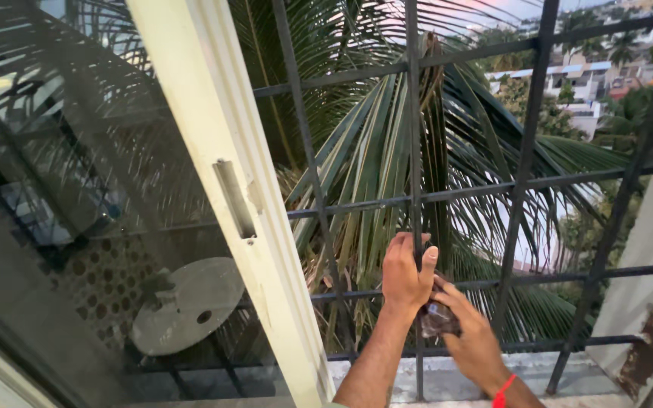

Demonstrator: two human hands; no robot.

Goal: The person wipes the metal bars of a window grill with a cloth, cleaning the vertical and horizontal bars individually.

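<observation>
Head view: my left hand (406, 273) has its fingers wrapped around the vertical grille bar (415, 189), while my right hand (471, 338), just below-right, grips a dark crumpled cloth (436, 317) against it.

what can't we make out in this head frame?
- Dark object between the hands: mostly covered by the right hand, kind unclear.
- Left hand wraps a grille bar; its palm side is hidden.
- Both forearms: cut off by the bottom edge.
- Room behind the glass pane: lost in reflections.
</observation>
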